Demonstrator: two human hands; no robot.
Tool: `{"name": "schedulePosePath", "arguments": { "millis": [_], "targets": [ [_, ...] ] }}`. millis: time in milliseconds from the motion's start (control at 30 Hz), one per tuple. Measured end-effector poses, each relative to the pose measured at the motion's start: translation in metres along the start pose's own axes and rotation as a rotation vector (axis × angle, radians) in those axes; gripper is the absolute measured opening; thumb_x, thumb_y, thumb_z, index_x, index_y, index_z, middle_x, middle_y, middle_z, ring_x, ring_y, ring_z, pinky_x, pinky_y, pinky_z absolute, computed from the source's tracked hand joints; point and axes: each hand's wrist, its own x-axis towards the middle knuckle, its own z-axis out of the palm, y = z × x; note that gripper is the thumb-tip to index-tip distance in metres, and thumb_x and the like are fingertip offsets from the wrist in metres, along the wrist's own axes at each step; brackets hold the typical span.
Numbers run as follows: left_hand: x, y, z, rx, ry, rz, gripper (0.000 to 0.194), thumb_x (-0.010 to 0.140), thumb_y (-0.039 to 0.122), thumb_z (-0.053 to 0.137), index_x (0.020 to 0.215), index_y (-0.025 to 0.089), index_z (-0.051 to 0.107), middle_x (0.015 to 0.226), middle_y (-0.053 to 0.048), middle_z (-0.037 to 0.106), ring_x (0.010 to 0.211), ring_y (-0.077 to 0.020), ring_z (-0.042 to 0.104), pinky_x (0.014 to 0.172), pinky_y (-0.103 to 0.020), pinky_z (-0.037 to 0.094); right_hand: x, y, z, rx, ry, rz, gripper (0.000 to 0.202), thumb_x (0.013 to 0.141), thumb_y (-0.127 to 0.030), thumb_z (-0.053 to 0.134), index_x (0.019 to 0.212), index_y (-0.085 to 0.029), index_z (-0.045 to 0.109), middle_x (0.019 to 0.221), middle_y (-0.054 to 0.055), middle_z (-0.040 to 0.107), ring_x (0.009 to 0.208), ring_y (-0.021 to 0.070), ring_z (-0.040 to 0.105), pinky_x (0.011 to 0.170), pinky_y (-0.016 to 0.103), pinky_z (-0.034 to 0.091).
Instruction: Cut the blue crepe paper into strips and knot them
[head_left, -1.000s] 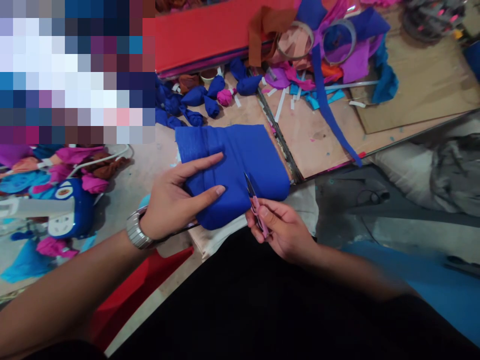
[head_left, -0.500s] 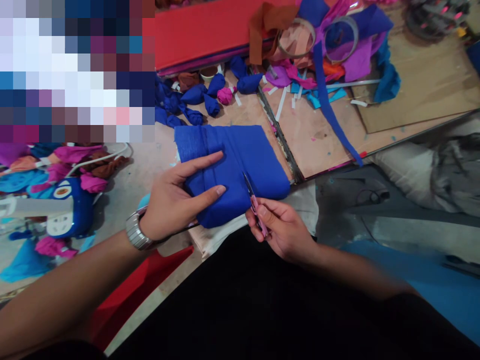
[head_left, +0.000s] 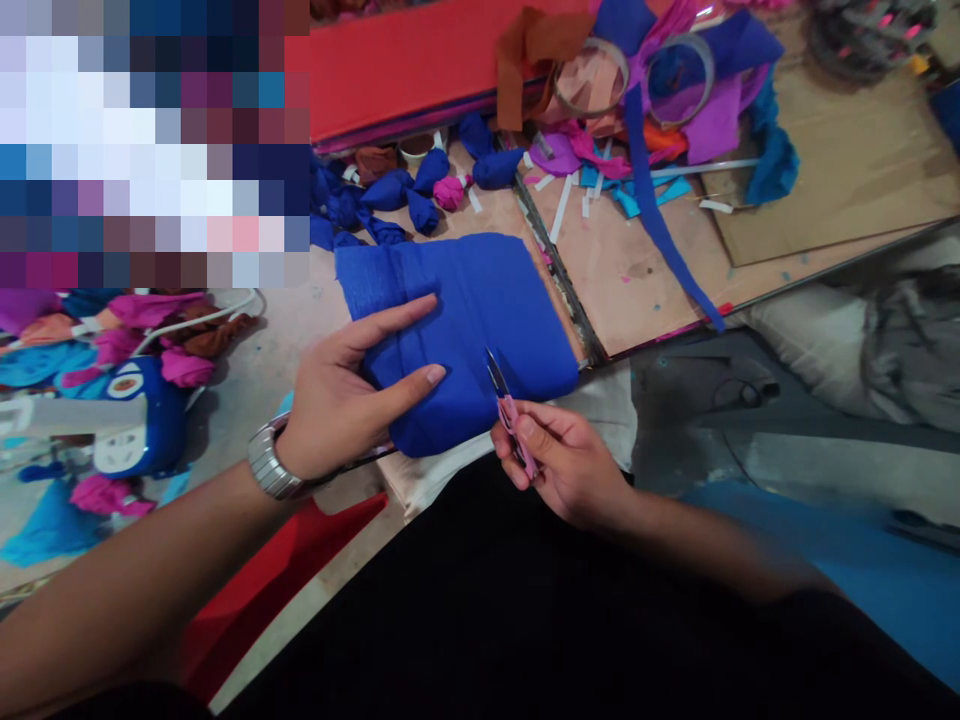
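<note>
A folded piece of blue cloth (head_left: 495, 290) lies at the near edge of the table, with a few creases across its top. My left hand (head_left: 352, 390) rests on its left side, thumb and forefinger spread apart over the fabric; the other fingers are hidden. In my right hand (head_left: 562, 455) is a pair of small pink-handled scissors (head_left: 513, 415). Their dark blades point up and away from me, over the near right part of the cloth. Whether the tips touch the fabric I cannot tell.
Several tied blue cloth bundles (head_left: 390, 190) lie behind the cloth. Coloured strips and two rings, one a tape roll (head_left: 682, 80), are heaped at the back right beside cardboard (head_left: 840, 170). A blue power strip (head_left: 154, 415) sits at left. A gap (head_left: 559, 270) splits the tabletop.
The far left part of the blue cloth has shifted slightly away and to the left, lying smoother. My left hand has slid a little left. The scissors have barely moved.
</note>
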Motion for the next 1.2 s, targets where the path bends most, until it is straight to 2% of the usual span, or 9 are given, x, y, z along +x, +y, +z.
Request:
{"name": "schedulePosePath", "arguments": {
  "millis": [300, 700, 967, 1200],
  "targets": [
    [-0.0003, -0.0011, -0.0008, 0.037, -0.006, 0.017, 0.059, 0.084, 0.043, 0.084, 0.14, 0.031, 0.069, 0.138, -0.004, 0.073, 0.121, -0.0263, 0.073, 0.107, -0.041, 0.062, 0.0024, 0.0004, 0.0025, -0.001, 0.02, -0.047, 0.019, 0.103, -0.033, 0.067, 0.1, -0.016, 0.074, 0.079, 0.0, 0.064, 0.055, 0.0048, 0.054, 0.053, 0.024, 0.029],
    [-0.0019, -0.0016, -0.0016, 0.045, -0.04, 0.04, 0.061, 0.084, 0.043, 0.085, 0.141, 0.031, 0.068, 0.14, -0.004, 0.072, 0.124, -0.0268, 0.072, 0.113, -0.044, 0.059, 0.0049, -0.0001, 0.0014, 0.057, 0.035, -0.039, 0.02, 0.099, -0.035, 0.072, 0.108, -0.017, 0.074, 0.08, 0.001, 0.067, 0.056, 0.0067, 0.056, 0.052, 0.025, 0.029],
    [-0.0017, 0.0027, -0.0008, -0.002, 0.032, 0.033, 0.062, 0.084, 0.042, 0.085, 0.142, 0.031, 0.067, 0.143, -0.003, 0.07, 0.128, -0.027, 0.07, 0.115, -0.045, 0.058, -0.0028, -0.0053, 0.0018, 0.02, 0.025, 0.012, 0.019, 0.102, -0.034, 0.069, 0.104, -0.016, 0.073, 0.081, 0.001, 0.065, 0.055, 0.0056, 0.053, 0.051, 0.026, 0.024],
    [-0.0031, 0.0029, 0.0003, -0.028, 0.009, 0.023, 0.063, 0.081, 0.043, 0.087, 0.14, 0.029, 0.069, 0.14, -0.004, 0.072, 0.124, -0.0273, 0.072, 0.111, -0.044, 0.061, 0.0051, -0.0023, 0.0025, 0.018, 0.025, -0.019, 0.02, 0.1, -0.036, 0.071, 0.106, -0.016, 0.073, 0.081, 0.0, 0.065, 0.055, 0.0059, 0.054, 0.053, 0.026, 0.027]
  ]
}}
